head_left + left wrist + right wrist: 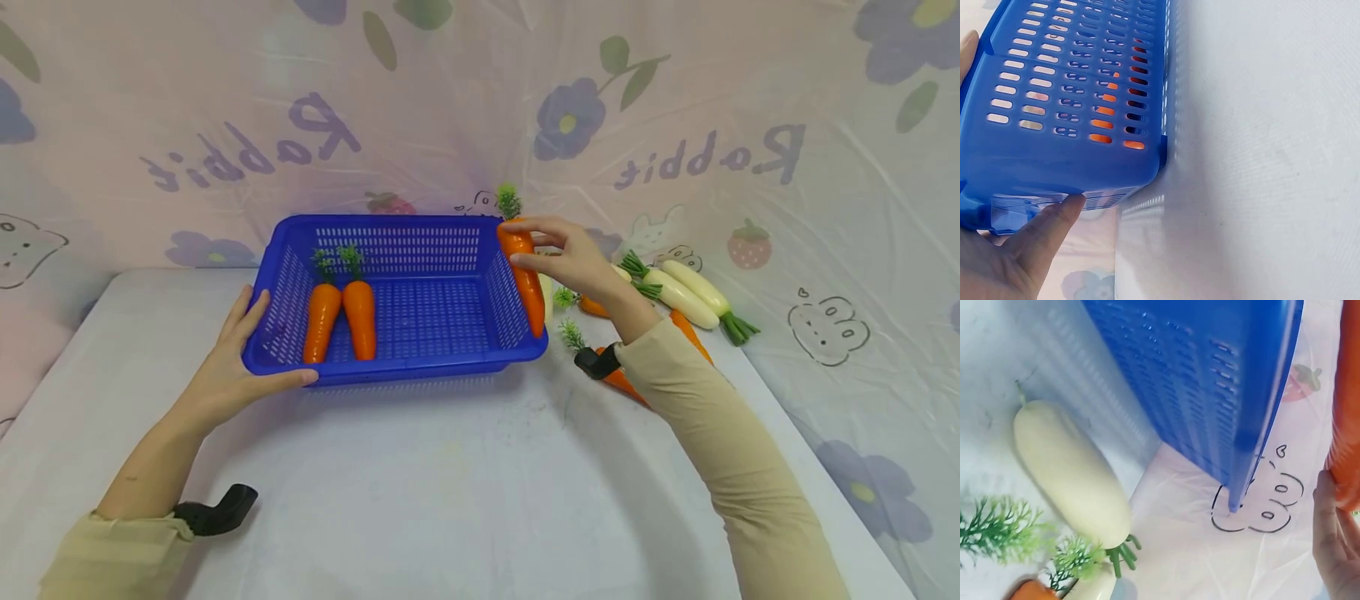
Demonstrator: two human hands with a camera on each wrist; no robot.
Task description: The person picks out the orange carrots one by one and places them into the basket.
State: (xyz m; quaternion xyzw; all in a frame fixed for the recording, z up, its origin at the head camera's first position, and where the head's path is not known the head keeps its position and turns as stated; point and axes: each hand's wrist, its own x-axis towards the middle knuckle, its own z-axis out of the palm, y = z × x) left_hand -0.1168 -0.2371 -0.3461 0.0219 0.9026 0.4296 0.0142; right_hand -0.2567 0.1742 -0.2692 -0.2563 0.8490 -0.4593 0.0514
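A blue perforated plastic basket (pixel 420 364) stands on the white table, with two orange carrots (pixel 322 321) lying side by side in its left part, green tops toward the back. My left hand (pixel 232 367) grips the basket's left end, thumb along the front rim; in the left wrist view its fingers (pixel 1054 228) press the basket's outer wall. Over the right rim, my right hand (pixel 562 254) pinches another carrot (pixel 522 267) near its leafy end, tip pointing down. The right wrist view shows this carrot (pixel 1347 412) above the basket's rim.
Right of the basket lie white radishes (pixel 686 298) with green stems and more carrots (pixel 626 385), partly hidden behind the right arm. One white radish (pixel 1072 472) lies close beside the basket's right wall. A printed plastic curtain (pixel 450 108) hangs behind the table.
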